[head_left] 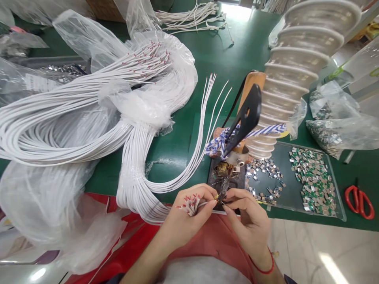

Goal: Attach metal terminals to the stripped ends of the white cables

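Note:
A bundle of white cables with red tips (pixel 191 204) is held in my left hand (pixel 189 217), whose thumb and finger pinch together at the front of the bench. Close beside it, my right hand (pixel 247 217) is closed too, its fingertips on something thin and small that I cannot make out. Just beyond the fingertips sits a dark soldering fixture (pixel 226 173) with a black lever (pixel 245 118) above it. More white cables (pixel 177 185) curve from the large bundle on the left toward the fixture. Small metal connectors (pixel 266 169) lie right of the fixture.
A tray (pixel 340 201) holds many green and silver connectors. Red-handled scissors (pixel 359 202) lie at the far right. A wide ribbed hose (pixel 293 75) hangs over the fixture. Plastic-wrapped cables (pixel 65 138) cover the left side, and bags of metal parts (pixel 340 126) sit at the right.

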Tool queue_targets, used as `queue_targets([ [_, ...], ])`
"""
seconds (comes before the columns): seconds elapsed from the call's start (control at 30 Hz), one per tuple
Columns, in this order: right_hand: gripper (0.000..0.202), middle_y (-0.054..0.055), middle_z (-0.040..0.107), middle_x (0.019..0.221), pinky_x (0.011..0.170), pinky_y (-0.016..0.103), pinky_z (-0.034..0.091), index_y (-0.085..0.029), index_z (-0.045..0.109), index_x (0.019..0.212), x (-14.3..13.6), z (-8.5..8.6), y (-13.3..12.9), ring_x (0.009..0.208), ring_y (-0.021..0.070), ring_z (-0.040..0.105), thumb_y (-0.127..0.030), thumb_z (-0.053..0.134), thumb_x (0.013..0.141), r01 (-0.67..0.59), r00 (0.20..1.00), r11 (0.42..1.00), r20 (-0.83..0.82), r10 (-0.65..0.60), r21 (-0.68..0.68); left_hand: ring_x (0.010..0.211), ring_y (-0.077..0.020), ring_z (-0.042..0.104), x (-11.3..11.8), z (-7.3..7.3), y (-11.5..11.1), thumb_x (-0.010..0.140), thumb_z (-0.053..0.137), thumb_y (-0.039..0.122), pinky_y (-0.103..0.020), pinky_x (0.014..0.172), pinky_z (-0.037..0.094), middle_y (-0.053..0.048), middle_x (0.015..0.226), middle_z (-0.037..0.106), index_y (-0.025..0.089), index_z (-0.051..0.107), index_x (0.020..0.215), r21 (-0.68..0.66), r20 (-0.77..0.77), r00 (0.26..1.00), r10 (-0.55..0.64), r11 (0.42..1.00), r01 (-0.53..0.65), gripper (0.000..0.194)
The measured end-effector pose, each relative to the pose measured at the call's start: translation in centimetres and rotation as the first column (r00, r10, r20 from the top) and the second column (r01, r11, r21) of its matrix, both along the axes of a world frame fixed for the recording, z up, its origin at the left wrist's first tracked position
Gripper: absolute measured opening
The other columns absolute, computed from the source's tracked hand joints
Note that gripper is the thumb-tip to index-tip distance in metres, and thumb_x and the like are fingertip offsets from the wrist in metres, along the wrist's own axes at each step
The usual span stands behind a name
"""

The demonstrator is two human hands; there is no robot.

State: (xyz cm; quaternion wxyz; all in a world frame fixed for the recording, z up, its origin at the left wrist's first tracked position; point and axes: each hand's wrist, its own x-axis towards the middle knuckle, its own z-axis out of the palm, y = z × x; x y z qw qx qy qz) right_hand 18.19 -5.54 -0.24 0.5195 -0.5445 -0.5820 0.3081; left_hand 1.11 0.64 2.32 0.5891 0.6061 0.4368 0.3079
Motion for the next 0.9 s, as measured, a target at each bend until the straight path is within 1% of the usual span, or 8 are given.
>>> queue_targets([
  [0.27,0.021,0.004,0.072,0.099,0.082,0.026,0.060,-0.024,0.066,0.086,-0.07,0.51,0.20,0.090,0.0153,0.070,-0.002,0.065,0.088,-0.011,1.000,1.000,0.026,0.010,0.022,0.074,-0.0141,0.066,-0.14,0.07,-0.35,0.088,0.058,0.015,-0.021,0.068,0.049,-0.004,0.082,0.071,0.016,0.065,0.069,-0.012,0.014,1.000,0.017,1.000,-0.017,0.021],
  [0.4,0.020,0.004,0.071,0.099,0.080,0.026,0.060,-0.023,0.066,0.085,0.01,0.25,0.13,0.089,0.0155,0.071,-0.003,0.066,0.087,-0.023,0.999,1.000,0.027,0.023,-0.006,0.074,-0.0148,0.066,-0.14,-0.16,-0.32,0.088,0.058,0.016,-0.023,0.070,0.049,-0.004,0.081,0.072,0.016,0.065,0.067,-0.014,-0.017,1.000,0.011,1.000,-0.011,0.022],
  [0.57,0.018,0.004,0.073,0.099,0.077,0.024,0.061,-0.022,0.066,0.083,-0.15,0.29,-0.16,0.086,0.0151,0.072,-0.004,0.066,0.087,0.019,0.998,0.999,0.059,-0.017,-0.029,0.076,-0.0158,0.066,-0.01,-0.44,-0.42,0.088,0.057,0.017,-0.024,0.073,0.049,-0.005,0.083,0.072,0.016,0.065,0.068,-0.055,-0.066,0.998,-0.001,0.998,-0.003,0.022],
  [0.77,0.018,0.003,0.073,0.101,0.080,0.021,0.060,-0.022,0.067,0.085,-0.05,0.42,-0.06,0.089,0.0133,0.072,-0.005,0.067,0.088,0.002,0.998,0.999,0.066,0.000,-0.033,0.078,-0.0166,0.066,0.09,-0.07,-0.22,0.088,0.058,0.018,-0.024,0.075,0.049,-0.005,0.084,0.071,0.015,0.066,0.069,-0.084,-0.054,0.998,-0.010,0.996,0.005,0.021],
  [0.9,0.019,0.003,0.072,0.102,0.082,0.022,0.059,-0.022,0.065,0.084,-0.02,0.48,0.16,0.089,0.0128,0.071,-0.004,0.066,0.088,-0.012,0.998,1.000,0.055,0.013,-0.019,0.077,-0.0168,0.066,0.05,0.10,-0.16,0.088,0.058,0.018,-0.025,0.071,0.048,-0.006,0.084,0.070,0.015,0.066,0.068,-0.086,-0.031,1.000,0.003,0.996,-0.006,0.022],
])
